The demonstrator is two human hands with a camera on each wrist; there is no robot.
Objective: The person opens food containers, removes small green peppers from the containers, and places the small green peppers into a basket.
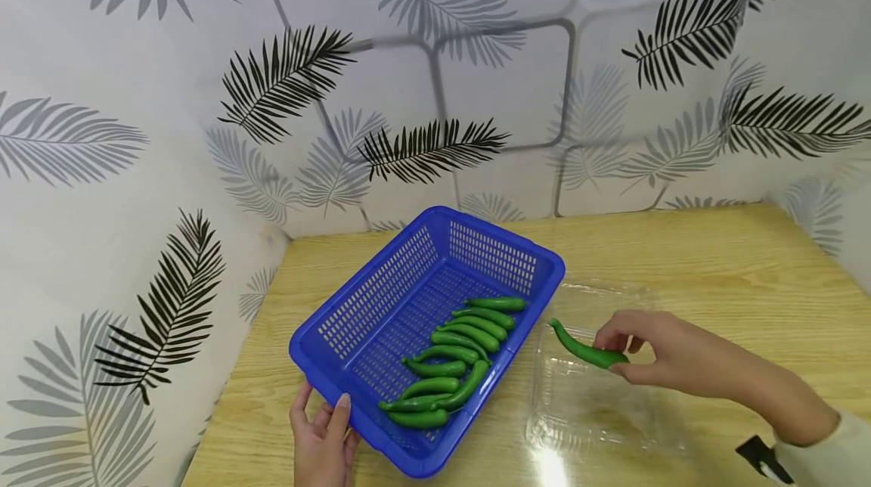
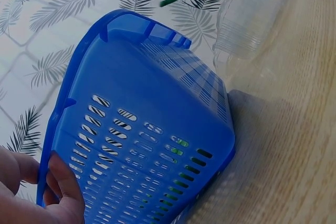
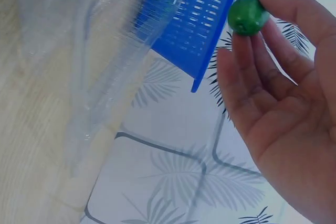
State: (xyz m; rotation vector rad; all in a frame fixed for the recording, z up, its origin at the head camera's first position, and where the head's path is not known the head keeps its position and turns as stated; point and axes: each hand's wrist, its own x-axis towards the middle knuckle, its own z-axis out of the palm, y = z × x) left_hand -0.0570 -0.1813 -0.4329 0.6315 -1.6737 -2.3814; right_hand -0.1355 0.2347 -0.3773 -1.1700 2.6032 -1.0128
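A blue plastic basket (image 1: 327,366) with slotted walls stands on the table, and several green chili peppers (image 1: 469,332) lie in a row along its right side. My left hand (image 1: 323,434) grips the basket's near left rim, thumb over the edge; the left wrist view shows the same hand (image 2: 47,192) at the rim. To the right of the basket, my right hand (image 1: 660,351) pinches one green chili pepper (image 1: 578,347) above a clear plastic container (image 1: 578,419). In the right wrist view the pepper (image 3: 247,14) is seen end-on between thumb and fingers.
The wooden table (image 1: 735,275) meets a wall (image 1: 503,101) covered in leaf-patterned sheeting at the back. A similar covering runs up on the left (image 1: 136,245). A small black object (image 1: 762,457) is at the right sleeve's cuff.
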